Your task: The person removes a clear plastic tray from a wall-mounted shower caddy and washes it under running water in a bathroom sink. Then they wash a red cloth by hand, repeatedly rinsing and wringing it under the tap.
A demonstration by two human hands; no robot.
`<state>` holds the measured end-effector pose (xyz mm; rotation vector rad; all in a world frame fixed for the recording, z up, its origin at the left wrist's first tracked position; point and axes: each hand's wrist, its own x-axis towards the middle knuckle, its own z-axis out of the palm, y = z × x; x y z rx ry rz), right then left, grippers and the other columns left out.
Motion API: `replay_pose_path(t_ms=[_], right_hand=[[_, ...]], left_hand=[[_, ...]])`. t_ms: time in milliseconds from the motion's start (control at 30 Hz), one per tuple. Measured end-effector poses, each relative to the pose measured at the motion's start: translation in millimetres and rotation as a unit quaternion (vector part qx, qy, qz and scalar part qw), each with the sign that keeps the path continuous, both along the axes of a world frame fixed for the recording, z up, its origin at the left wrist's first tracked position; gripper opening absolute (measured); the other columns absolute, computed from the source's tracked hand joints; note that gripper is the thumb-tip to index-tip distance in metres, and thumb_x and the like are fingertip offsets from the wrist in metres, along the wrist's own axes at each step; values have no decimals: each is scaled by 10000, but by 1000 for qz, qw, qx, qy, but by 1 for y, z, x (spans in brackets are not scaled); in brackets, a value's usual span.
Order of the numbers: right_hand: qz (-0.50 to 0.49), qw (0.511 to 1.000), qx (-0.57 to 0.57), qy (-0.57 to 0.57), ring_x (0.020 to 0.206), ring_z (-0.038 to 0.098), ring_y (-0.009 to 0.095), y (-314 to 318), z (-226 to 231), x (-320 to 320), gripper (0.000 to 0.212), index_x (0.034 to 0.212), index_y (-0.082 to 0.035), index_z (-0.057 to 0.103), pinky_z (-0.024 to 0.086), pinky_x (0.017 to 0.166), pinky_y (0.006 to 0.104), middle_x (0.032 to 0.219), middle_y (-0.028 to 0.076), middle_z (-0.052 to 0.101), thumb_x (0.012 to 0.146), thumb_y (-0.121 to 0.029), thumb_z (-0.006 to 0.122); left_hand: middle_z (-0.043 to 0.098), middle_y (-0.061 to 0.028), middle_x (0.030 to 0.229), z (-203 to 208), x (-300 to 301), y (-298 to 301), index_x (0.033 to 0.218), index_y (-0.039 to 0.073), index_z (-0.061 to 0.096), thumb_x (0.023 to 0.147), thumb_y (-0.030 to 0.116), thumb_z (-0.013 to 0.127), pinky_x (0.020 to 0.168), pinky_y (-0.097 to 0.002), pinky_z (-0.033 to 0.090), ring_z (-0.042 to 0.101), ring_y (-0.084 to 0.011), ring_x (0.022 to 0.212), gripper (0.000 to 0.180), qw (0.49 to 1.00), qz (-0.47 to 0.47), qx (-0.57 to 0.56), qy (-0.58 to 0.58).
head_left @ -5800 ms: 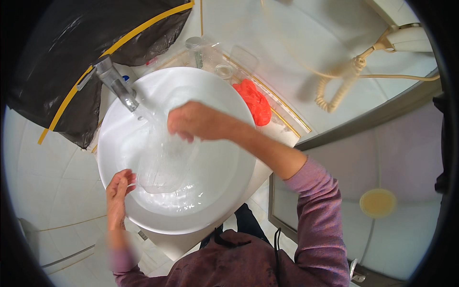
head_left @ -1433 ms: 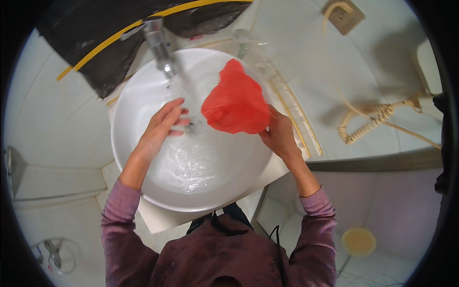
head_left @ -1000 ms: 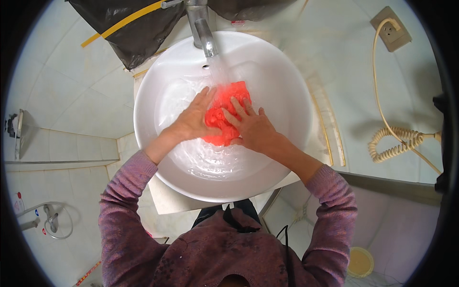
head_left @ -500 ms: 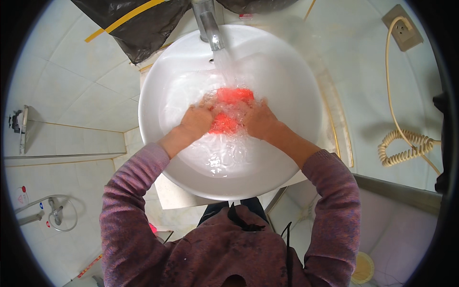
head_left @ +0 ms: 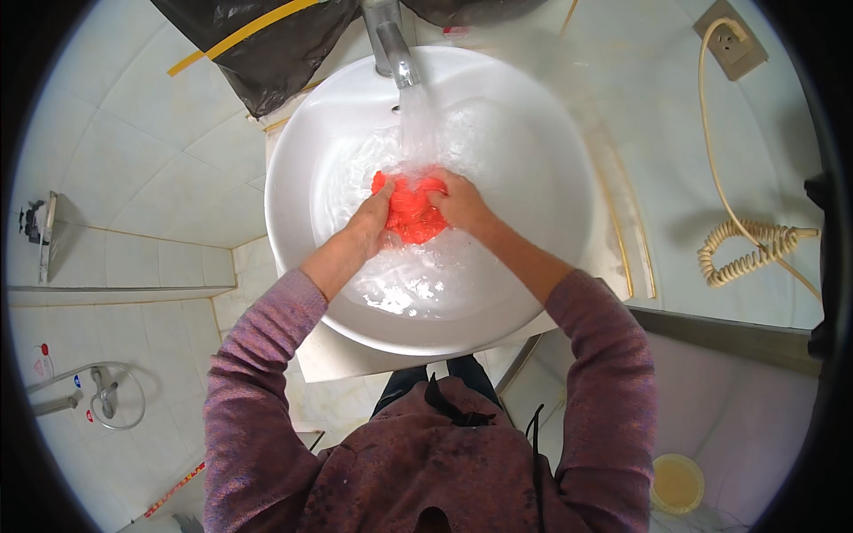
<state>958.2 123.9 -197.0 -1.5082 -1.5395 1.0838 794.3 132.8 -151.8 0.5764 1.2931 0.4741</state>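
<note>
Red plastic bag (head_left: 414, 216), half-submerged moments ago, is now bunched in the white basin (head_left: 569, 222), fingers of left hand (head_left: 367, 220) and right hand (head_left: 464, 204) gripping it (seemingly exposing more to the tap water (head_left: 419, 129)).

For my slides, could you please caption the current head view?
Left hand and right hand hold a crumpled red plastic bag in a white washbasin, below the running faucet.

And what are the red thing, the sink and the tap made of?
The red thing: maybe thin plastic, maybe light cloth; it's bunched into small wrinkles, but being wet makes it hard to tell.
The sink: probably ceramic with a glossy glaze, as it's smooth, white and has a rounded rim.
The tap: looks like shiny metal, perhaps chromed, because it's silvery with bright highlights.
</note>
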Motion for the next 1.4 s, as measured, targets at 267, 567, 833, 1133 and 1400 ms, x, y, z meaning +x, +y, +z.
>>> replay_pose_path(t_ms=[267,567,833,1133,1400], right_hand=[[-41,983,172,46,694,580,235,-33,50,-84,145,892,-11,560,465,651,316,769,126,594,788,-105,594],[-2,915,188,-357,648,607,285,9,11,-22,148,851,-90,582,478,561,391,673,99,608,781,-220,574],[-170,936,-37,-308,879,612,281,19,19,34,477,1160,-29,509,481,758,351,943,142,638,764,-280,588],[-7,989,65,129,703,585,225,-12,48,-57,178,920,-23,577,473,663,303,810,128,612,747,-61,558],[63,928,130,-344,716,626,306,14,20,-22,152,921,-44,516,486,622,408,781,151,632,823,-157,483]], left_hand=[[562,-59,1055,-34,-8,2,1101,102,500,938,286,397,808,-347,500,568,-198,955,266,947,80,2,-311],[584,-74,987,-3,10,-7,1037,63,530,920,230,434,716,-319,528,594,-172,868,225,991,90,4,-101],[543,-110,1084,3,-10,2,1108,61,495,878,231,471,769,-412,518,556,-231,980,287,996,85,-1,-16],[575,-61,879,-14,2,-2,1020,94,502,886,223,497,435,-254,408,558,-155,665,186,988,111,-2,-111],[521,-34,741,7,9,-7,951,79,494,935,338,395,376,-243,281,441,-120,491,277,999,20,1,-48]])
